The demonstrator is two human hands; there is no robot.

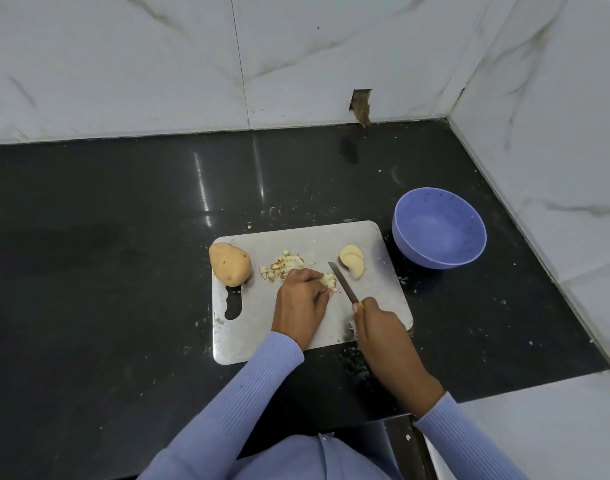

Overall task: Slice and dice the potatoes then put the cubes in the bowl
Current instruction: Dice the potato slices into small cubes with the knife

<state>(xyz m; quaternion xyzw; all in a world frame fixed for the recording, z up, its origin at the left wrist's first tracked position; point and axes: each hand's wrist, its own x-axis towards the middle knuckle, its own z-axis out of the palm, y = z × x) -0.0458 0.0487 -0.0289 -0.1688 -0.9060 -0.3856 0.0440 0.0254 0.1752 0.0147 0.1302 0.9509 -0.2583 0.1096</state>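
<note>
Dicing is the step in hand: the left hand (pixel 302 294) curls its fingers (pixel 322 289) onto potato strips (pixel 329 281) mid-board while the right hand (pixel 374 318) grips the knife (pixel 343 282), blade toward 11 o'clock. Next, crosscuts, then slices (pixel 352 260) at 1 o'clock; the bowl (pixel 439 227) at 2 waits empty.

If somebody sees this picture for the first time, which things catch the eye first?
The steel cutting board on the black counter, where the left hand holds pale potato pieces beside the right hand's small knife. A whole brown potato lies at its left end, an empty lilac bowl stands right.
</note>
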